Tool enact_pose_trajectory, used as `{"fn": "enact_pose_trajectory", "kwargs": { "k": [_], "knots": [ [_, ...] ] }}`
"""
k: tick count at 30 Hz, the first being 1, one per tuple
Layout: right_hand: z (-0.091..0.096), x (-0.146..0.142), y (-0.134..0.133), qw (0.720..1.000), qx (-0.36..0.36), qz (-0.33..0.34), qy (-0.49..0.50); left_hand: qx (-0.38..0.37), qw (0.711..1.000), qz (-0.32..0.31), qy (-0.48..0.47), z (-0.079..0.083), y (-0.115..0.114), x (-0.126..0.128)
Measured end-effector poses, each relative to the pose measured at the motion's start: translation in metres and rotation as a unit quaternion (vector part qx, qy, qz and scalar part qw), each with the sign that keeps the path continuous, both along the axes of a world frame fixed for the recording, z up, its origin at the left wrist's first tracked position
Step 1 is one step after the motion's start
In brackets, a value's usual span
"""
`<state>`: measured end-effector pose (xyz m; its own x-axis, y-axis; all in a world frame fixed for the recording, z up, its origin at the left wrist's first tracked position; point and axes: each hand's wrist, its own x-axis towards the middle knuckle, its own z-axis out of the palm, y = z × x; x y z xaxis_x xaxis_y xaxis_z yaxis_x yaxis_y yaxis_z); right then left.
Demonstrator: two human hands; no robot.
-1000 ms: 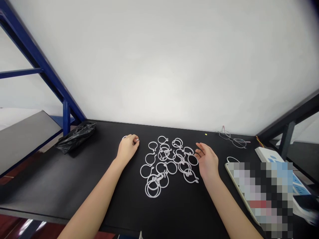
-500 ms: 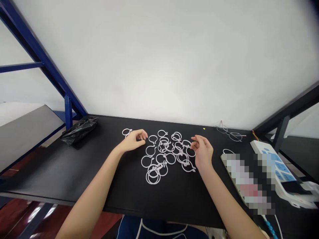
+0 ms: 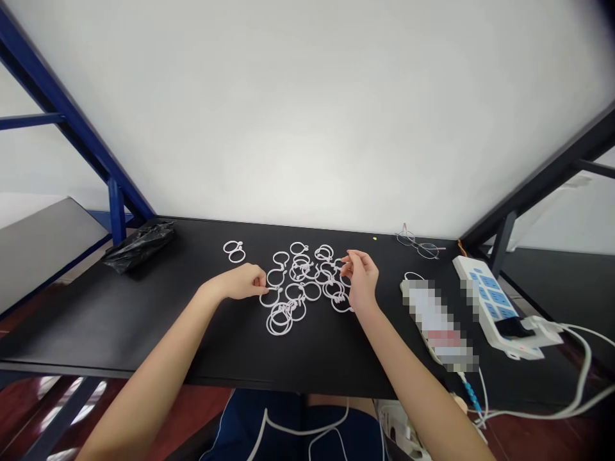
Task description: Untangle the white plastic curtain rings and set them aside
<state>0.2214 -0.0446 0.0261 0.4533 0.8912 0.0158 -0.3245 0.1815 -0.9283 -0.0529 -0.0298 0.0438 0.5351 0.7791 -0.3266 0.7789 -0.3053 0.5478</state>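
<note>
Several white plastic rings (image 3: 303, 282) lie scattered in a cluster on the black table (image 3: 144, 320). My left hand (image 3: 240, 282) rests at the cluster's left edge, its fingertips pinched on one ring (image 3: 270, 298). My right hand (image 3: 361, 278) is at the cluster's right side, thumb and fingers pinched on another ring (image 3: 339, 264). A linked pair of rings (image 3: 234, 251) lies apart, further left and toward the wall.
A crumpled black plastic bag (image 3: 139, 245) sits at the table's left rear. A pair of glasses (image 3: 419, 244) lies by the wall at right. A phone (image 3: 436, 323), a white power strip (image 3: 494, 304) and cables (image 3: 571, 378) fill the right side. A blue steel frame (image 3: 72, 131) rises at left.
My left hand has let go of the linked pair of rings at far left and moved right to the cluster. My right hand has closed from open onto a ring.
</note>
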Motion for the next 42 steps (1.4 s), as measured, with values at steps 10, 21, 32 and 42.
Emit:
{"fn": "enact_pose_trajectory", "kwargs": {
  "k": [10,21,32,42],
  "knots": [
    [0.007,-0.02,-0.025,0.977,0.093,0.089,-0.172,0.098,0.97,0.084,-0.205,0.026,-0.008,-0.019],
    [-0.006,-0.039,-0.039,0.936,0.08,0.287,-0.185,0.035,0.898,0.016,-0.439,-0.025,-0.005,0.055],
    [-0.003,-0.039,-0.046,0.927,0.1,0.238,-0.272,-0.046,0.903,-0.015,-0.427,-0.012,-0.024,0.051],
    [-0.006,-0.038,-0.045,0.911,0.135,0.241,-0.308,-0.072,0.88,0.019,-0.468,-0.016,-0.022,0.052]
  ]
}}
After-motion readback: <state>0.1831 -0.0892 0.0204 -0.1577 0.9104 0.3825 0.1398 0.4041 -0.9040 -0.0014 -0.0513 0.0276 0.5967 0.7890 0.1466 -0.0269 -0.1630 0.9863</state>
